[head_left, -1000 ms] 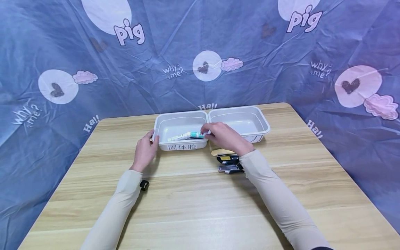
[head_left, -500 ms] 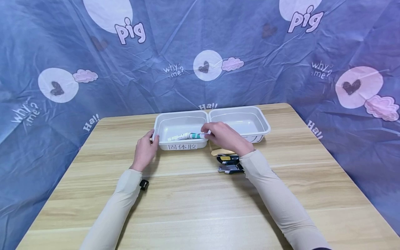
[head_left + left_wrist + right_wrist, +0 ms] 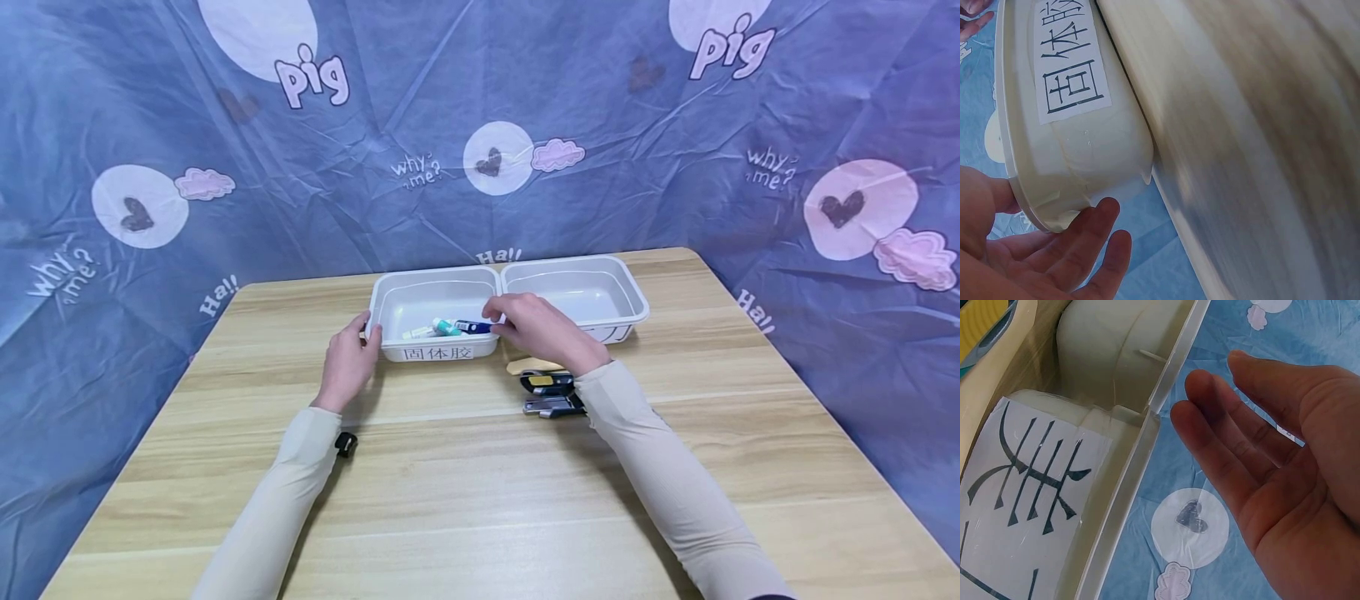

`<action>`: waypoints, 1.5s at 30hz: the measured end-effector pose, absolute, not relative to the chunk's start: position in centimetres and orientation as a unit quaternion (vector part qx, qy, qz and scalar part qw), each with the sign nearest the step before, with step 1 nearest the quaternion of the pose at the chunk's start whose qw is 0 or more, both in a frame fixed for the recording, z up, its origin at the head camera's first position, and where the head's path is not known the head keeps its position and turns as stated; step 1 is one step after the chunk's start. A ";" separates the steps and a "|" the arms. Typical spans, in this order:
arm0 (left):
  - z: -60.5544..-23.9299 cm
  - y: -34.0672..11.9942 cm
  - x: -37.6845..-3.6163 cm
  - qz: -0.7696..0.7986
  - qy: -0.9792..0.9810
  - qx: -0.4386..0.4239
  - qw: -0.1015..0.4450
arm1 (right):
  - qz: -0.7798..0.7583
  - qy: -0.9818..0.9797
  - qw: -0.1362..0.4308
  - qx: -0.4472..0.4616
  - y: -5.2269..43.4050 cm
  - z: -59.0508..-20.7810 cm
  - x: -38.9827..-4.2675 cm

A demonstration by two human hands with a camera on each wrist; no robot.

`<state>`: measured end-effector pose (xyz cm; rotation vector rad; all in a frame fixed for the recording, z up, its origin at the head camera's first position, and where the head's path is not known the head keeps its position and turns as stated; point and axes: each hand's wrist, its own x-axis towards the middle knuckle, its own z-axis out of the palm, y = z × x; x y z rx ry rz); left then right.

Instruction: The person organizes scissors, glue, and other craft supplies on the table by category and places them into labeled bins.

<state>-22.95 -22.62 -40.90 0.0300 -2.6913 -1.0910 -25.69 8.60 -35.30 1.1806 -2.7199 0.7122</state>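
At its left front corner, my left hand (image 3: pixel 349 363) pinches the rim of the left white plastic bin (image 3: pixel 442 276), thumb over the edge and fingertips (image 3: pixel 1107 209) beneath it. A paper label (image 3: pixel 1072 59) with Chinese characters is on the bin's front. Inside lie a teal-and-white glue stick (image 3: pixel 446 327), a dark blue one (image 3: pixel 472 327) and a whitish one (image 3: pixel 417 332), along the front wall. Over the bin's right front corner is my right hand (image 3: pixel 536 323), its fingers (image 3: pixel 1210 450) loosely bent with nothing between them in the right wrist view.
A second white bin (image 3: pixel 573 263) adjoins on the right, with its own label (image 3: pixel 1029 481), partly covered by the right hand in the head view. Before it lie black utility knives (image 3: pixel 551 406) and a yellowish tool (image 3: pixel 528 366), partly behind the right forearm. A patterned blue cloth (image 3: pixel 420 208) hangs behind the table.
The teal-and-white glue stick, by the right fingertips before, has dropped and shifted left inside the bin. The dark blue one now shows fully there. Both hands have stayed put.
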 end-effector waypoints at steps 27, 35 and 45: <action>-40.9 -22.6 -22.8 -0.377 -0.919 0.015 0.118 | 0.221 -0.895 0.041 0.385 8.6 -35.0 -25.7; -40.9 -22.5 -22.9 -0.380 -0.918 0.016 0.115 | 0.201 -0.903 0.048 0.377 10.2 -34.8 -25.0; -40.9 -22.3 -22.9 -0.374 -0.920 0.015 0.114 | 0.176 -0.901 0.074 0.389 13.1 -35.6 -23.5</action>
